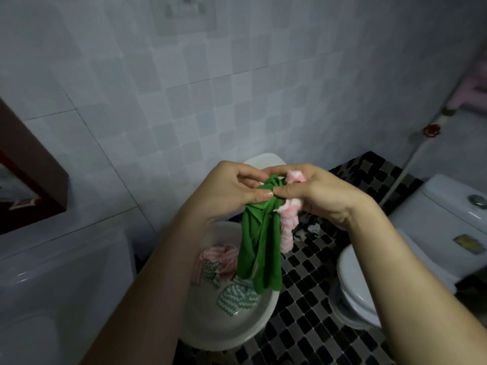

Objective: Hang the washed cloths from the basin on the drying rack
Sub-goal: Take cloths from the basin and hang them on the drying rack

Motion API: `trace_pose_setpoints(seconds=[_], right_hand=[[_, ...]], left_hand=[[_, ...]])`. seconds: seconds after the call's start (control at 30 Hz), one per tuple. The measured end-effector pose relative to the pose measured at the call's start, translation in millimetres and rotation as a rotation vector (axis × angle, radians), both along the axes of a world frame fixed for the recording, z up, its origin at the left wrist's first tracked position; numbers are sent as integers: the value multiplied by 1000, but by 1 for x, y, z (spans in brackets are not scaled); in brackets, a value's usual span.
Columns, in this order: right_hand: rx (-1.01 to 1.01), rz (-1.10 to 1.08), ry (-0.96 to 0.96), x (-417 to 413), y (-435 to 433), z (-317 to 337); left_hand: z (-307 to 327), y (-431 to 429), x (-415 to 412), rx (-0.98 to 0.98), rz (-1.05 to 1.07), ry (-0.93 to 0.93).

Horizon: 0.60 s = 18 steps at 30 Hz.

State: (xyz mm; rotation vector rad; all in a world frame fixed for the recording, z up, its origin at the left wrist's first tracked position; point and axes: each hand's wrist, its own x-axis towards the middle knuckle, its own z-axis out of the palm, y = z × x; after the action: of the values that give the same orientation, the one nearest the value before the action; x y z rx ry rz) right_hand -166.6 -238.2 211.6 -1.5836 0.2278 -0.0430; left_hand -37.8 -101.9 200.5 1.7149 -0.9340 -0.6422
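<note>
Left hand (232,191) and right hand (316,193), fingers curled, both pinching top of green cloth (259,246); pink fluffy cloth (287,233) also clutched in right hand. Long axes vertical, both cloths hanging toward 6 o'clock over white basin (224,325) holding remaining striped cloths (237,299). Drying rack not identifiable in view

Dim bathroom: pale tiled wall (237,88), checkered floor (316,299), white toilet (434,219).

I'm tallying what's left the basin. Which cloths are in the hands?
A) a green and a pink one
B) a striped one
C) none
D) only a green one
A: the left hand pinches the green cloth and the right hand grips the pink cloth, both above the basin.
</note>
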Motion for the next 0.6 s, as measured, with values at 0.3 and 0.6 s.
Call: trace_pose_setpoints(seconds=[0.3, 0.6], right_hand=[[-439, -210, 97, -20, -7, 12], [-876, -501, 197, -70, -12, 22]], left_hand=[[0, -15, -15, -137, -131, 198], [-2, -66, -46, -150, -203, -125]])
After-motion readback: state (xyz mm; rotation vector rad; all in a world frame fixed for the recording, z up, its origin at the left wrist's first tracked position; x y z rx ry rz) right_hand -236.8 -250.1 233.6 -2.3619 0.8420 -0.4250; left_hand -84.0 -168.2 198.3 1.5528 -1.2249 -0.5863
